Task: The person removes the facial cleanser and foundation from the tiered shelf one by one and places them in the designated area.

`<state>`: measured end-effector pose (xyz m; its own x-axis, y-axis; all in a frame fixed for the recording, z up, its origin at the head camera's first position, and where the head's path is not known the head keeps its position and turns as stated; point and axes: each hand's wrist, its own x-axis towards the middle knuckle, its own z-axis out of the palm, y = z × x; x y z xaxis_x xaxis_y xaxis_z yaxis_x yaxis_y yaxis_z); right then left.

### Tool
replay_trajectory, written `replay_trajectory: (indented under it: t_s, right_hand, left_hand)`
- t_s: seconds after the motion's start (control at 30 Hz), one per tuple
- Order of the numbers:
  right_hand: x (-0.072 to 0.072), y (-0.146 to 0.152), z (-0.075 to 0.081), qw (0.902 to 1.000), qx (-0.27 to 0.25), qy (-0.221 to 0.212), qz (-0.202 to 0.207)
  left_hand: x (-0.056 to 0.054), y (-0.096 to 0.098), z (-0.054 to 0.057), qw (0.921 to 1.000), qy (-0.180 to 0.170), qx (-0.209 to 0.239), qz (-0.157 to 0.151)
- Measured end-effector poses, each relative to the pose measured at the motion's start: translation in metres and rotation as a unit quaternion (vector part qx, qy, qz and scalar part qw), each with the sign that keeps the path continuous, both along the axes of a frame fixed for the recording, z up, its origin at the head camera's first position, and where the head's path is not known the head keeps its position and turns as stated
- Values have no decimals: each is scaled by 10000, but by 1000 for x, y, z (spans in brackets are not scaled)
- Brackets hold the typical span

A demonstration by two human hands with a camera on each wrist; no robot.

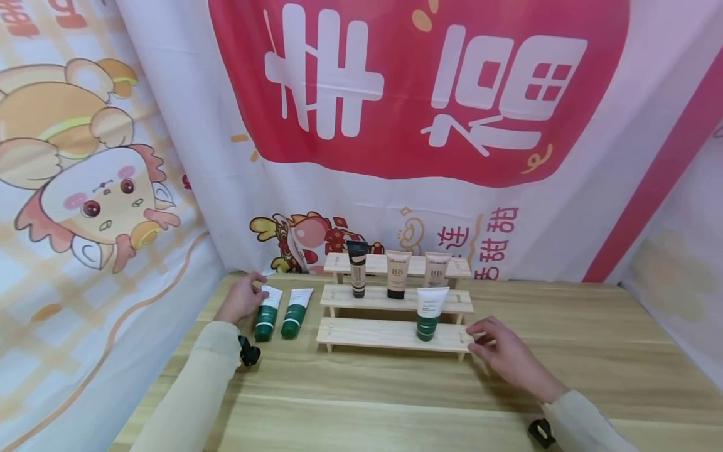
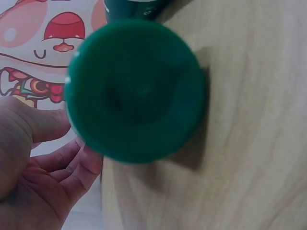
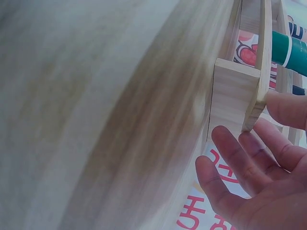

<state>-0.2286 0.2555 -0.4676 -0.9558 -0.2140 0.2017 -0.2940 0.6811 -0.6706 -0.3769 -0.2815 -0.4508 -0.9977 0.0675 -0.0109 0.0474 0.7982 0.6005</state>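
green-and-white tube (image 1: 267,319): lies on the wooden table (image 1: 339,408) at the far left, just beside a second green-and-white tube (image 1: 296,314), white end pointing away from the person, green cap toward them.
left hand (image 1: 243,300): bent about the white end, thumb and fingers close together — the cap hides the fingertips in the wrist view, so i cannot tell whether they pinch.
right hand (image 1: 504,351): at the right end of the wooden rack's (image 1: 367,334) lowest board; thumb at the corner, fingers loosely spread below, no tube in it.
weight and feel: probably light, with soft, squeezable walls and a stiffer cap; not likely fragile.
slip: the smooth cap looks a bit slick, and a hard squeeze on the body might dent it.
where to hold: the flat white end seems the best place for a light pinch; the cap's sides would offer a firmer, rounder grip.
tubes as containers: all look closed, so what is inside, and how full, i cannot tell.
lowest board: bears one white-topped tube (image 1: 432,312), upright on its green cap, toward the right.
middle board: bears a dark tube (image 1: 358,271) and a beige tube (image 1: 398,274) marked "bb", both upright; a like-marked tube (image 1: 436,266) to their right has its base hidden behind the white-topped one.
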Motion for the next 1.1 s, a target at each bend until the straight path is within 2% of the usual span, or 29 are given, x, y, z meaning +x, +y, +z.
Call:
replay_trajectory:
  t_s: [0.27, 0.37, 0.53, 0.73, 1.1]
  right_hand:
    - [1, -2, 4, 10000, 15, 4, -24]
    - [2, -3, 6, 10000, 18, -2, -55]
    - [2, -3, 6, 9999, 37, -25, -90]
    - [2, -3, 4, 9999, 19, -61, -80]
    - [1, -1, 1, 9998, 79, -134, -131]
  left_hand:
    - [2, 1, 0, 9998, -121, -119, 65]
    - [4, 3, 3, 9990, -380, -176, 168]
    - [5, 10, 7, 9963, -695, -482, 154]
    - [4, 14, 6, 9946, -740, -703, 195]
    - [4, 18, 7, 9936, -770, -714, 413]
